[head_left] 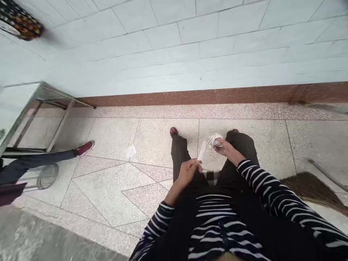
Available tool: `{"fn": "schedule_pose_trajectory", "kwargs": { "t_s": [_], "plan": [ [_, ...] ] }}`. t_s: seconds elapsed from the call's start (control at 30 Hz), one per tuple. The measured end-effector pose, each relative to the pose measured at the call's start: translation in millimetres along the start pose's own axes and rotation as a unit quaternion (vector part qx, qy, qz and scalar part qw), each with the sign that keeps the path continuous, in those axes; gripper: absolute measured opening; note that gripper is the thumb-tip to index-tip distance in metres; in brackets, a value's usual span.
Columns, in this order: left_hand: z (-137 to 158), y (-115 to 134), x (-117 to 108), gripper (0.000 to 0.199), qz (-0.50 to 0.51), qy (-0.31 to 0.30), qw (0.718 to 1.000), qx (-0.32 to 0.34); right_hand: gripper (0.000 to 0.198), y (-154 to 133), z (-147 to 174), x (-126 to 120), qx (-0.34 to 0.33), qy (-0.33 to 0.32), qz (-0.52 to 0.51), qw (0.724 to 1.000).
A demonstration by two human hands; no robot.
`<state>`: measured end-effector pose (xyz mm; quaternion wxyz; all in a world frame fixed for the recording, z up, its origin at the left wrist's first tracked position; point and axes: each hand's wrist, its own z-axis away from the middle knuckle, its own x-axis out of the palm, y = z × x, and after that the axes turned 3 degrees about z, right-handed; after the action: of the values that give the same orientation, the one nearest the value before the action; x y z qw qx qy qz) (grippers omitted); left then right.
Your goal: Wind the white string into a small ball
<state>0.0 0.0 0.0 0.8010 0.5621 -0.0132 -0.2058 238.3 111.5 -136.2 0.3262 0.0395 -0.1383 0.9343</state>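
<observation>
My left hand [187, 172] pinches the lower end of a narrow white strip [202, 150] between thumb and fingers. The strip tilts upward to the right; whether it is cloth, paper or knitted work is too small to tell. In my right hand [224, 148] is a ball of white yarn [214, 140], gripped from its right side with the fingers partly hidden behind it. The strip's top end lies close to the ball, and I cannot tell whether a thread joins them. Both hands are above my lap, between my knees.
A white paper scrap [131, 151] lies on the tiled floor. To the left, a metal-legged table [20, 105] stands by the wall, near another person's leg [40, 165] and a metal stool [48, 176]. A broom [307, 186] lies on the right.
</observation>
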Motion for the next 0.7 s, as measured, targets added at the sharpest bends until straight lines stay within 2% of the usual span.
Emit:
{"fn": "schedule_pose_trajectory", "kwargs": {
  "t_s": [0.1,0.2,0.43,0.6,0.7],
  "plan": [
    [8,-3,9,0.060,-0.022,-0.052,0.998,0.005,0.021,-19,-9,17,-0.019,0.009,-0.010,1.000],
    [9,-13,18,0.060,-0.006,-0.075,0.997,-0.010,0.021,-40,-17,31,-0.033,0.010,-0.019,0.999],
    [-11,-44,32,0.057,0.117,-0.035,0.989,-0.087,0.012,-92,-30,61,-0.059,-0.005,-0.045,0.997],
    [-33,-53,41,0.051,0.117,-0.037,0.989,-0.086,0.010,-127,-35,89,-0.130,-0.040,-0.066,0.988],
    [-48,-63,46,0.049,0.124,-0.038,0.986,-0.105,0.011,-132,-34,95,-0.164,-0.059,-0.047,0.984]
  ]
}}
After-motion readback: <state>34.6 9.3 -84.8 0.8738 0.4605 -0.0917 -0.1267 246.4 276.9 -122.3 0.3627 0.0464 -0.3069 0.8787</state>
